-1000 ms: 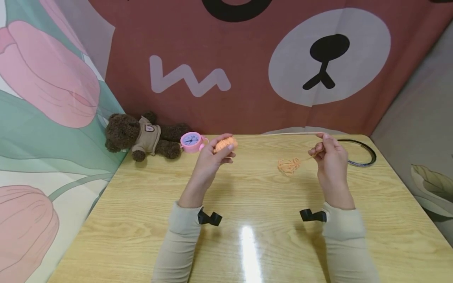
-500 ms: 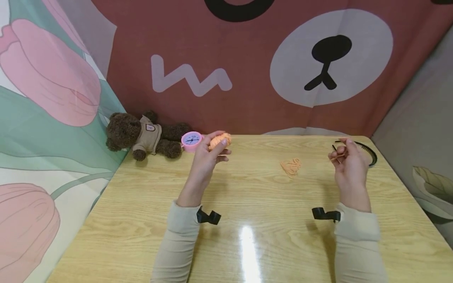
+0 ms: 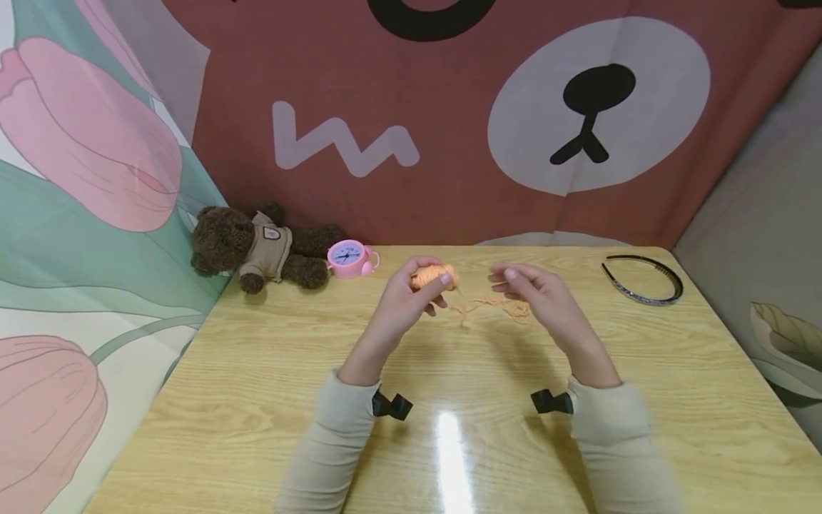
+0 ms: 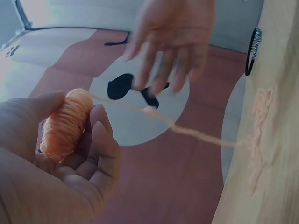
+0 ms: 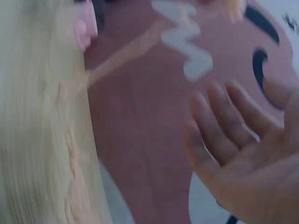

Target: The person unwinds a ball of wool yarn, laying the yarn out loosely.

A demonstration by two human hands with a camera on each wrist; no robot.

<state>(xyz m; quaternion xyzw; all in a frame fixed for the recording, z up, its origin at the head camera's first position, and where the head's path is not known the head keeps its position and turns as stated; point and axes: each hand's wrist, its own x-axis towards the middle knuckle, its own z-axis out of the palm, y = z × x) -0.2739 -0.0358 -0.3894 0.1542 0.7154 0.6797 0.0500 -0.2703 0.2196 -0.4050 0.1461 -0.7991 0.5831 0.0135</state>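
Head view: at centre, an orange yarn bundle (image 3: 438, 274) is held by the left grip (image 3: 401, 303); its strand (image 4: 201, 136), released by the right grip (image 3: 542, 294), is now left unpulled.

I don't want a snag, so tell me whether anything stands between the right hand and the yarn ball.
Nothing visible does: the gap between the right hand and the yarn ball in the left hand is open air. A strand slants down from the ball to the table.
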